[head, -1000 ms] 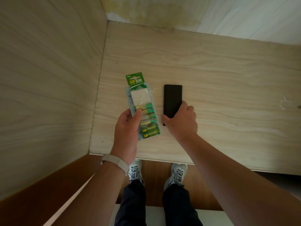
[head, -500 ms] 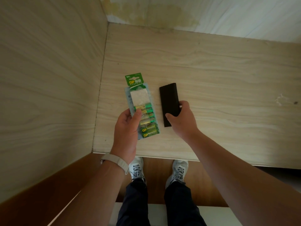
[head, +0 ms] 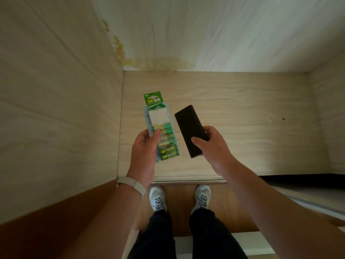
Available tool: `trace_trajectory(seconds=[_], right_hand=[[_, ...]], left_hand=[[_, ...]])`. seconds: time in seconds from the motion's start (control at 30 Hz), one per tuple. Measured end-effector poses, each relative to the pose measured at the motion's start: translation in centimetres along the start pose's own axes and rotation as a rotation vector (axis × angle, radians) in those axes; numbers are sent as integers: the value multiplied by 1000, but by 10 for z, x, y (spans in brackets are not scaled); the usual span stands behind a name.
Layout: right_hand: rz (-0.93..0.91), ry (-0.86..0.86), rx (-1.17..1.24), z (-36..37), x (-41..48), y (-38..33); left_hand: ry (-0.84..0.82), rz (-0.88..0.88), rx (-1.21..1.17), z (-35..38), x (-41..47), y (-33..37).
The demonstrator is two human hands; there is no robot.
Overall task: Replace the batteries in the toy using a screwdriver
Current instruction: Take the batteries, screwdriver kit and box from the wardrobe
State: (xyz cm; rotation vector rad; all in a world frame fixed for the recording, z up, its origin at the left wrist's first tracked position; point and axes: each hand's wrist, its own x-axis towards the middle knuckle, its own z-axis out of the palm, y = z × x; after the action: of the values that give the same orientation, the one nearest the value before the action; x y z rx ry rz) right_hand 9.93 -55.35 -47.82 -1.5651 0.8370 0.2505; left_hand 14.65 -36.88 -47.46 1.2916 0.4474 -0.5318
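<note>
Standing at a pale wooden surface tucked into a corner. Gripping a green battery pack with the left hand, thumb on the front and fingers curled round the back edge. Holding it up flat, label side to the eyes, likely to check the batteries inside. Looks only part full: bare near the top, green batteries lower down.

Pinching a flat black box with the right hand, thumb on top and fingers curled round its far side. Holding it by the near end, tilted, seemingly lifted off the surface. Just beside the pack, but not touching it. Hard to name the black box: maybe the toy, maybe a case for the screwdriver. No screwdriver to see anywhere. No open battery door to see either.

Seems like the very start of the job: bringing both things close, side by side, for a good look. Next, probably need to put the pack down to free a hand, then turn the box over to hunt for a little screw. Best to keep a firm hold: easy to drop a smooth box gripped only near its end.

Below, white shoes on a brown floor, and a pale band on the left wrist.
</note>
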Motion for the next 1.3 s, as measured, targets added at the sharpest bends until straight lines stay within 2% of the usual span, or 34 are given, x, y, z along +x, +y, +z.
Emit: trace_trajectory(seconds=[0.4, 0.6, 0.97, 1.3], right_hand=[[-187, -85, 254, -43, -125, -95], [-229, -217, 294, -60, -153, -110], [-302, -555, 151, -81, -178, -109], [-251, -837, -4, -47, -225, -76]], left_hand=[[-64, 81, -16, 27, -105, 80], [32, 146, -46, 41, -155, 88], [272, 201, -280, 62, -261, 49], [520, 252, -524, 13, -341, -22]])
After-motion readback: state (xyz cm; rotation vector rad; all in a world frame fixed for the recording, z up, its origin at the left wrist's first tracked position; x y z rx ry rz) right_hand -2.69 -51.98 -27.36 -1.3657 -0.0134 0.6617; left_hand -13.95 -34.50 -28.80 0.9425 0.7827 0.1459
